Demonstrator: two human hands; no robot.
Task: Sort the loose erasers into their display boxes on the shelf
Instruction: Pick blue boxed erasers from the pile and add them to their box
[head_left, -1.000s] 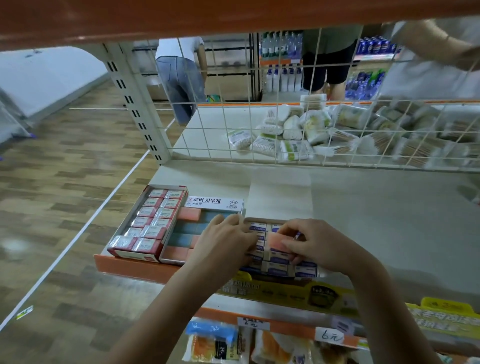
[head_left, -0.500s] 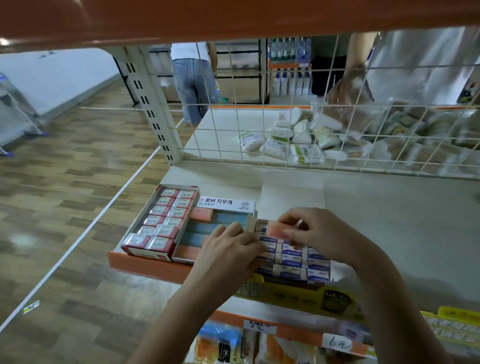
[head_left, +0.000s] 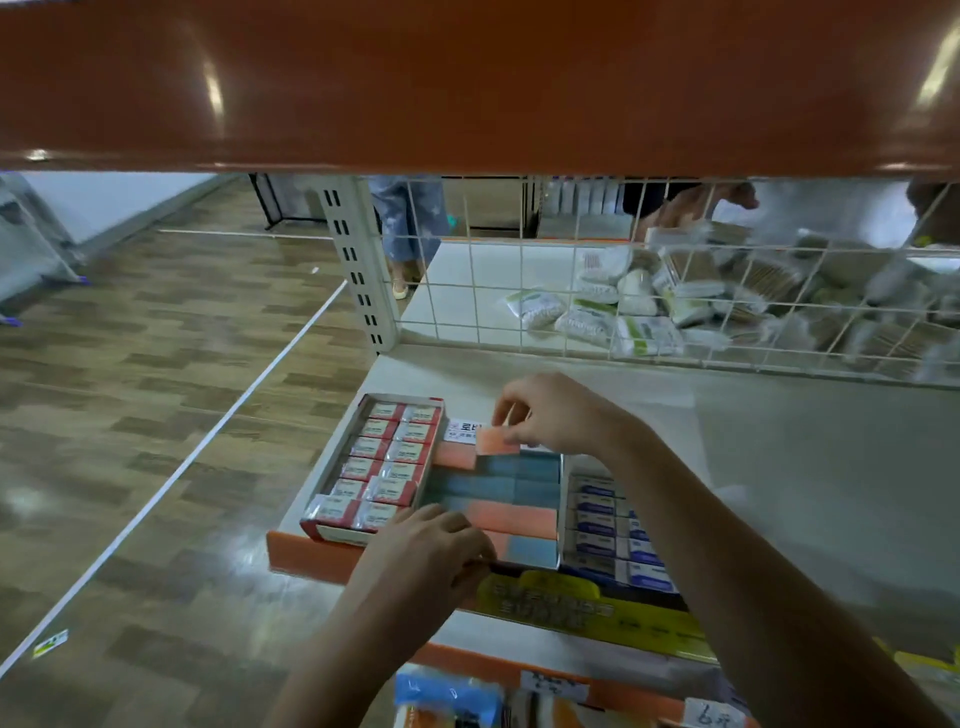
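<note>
Pinching a small salmon-pink rectangular eraser (head_left: 497, 441) between thumb and fingertips, the right hand (head_left: 550, 413) now hovers at the far end of the middle cardboard display box of pink and blue erasers (head_left: 498, 493); half a second ago it held that eraser above the right-hand box of white erasers with blue-printed sleeves (head_left: 613, 525). The eraser sits just above the box's back row, beside another pink eraser already lying there, and partly covers the white printed label. The left hand (head_left: 436, 553) has shifted from between the two boxes to the middle box's near edge, fingers curled against it; whether it actually grips the edge cannot be made out. The left-hand box of white erasers in red-printed wrappers (head_left: 384, 457) is unchanged on the pale grey shelf with an orange front lip (head_left: 779, 467).
</note>
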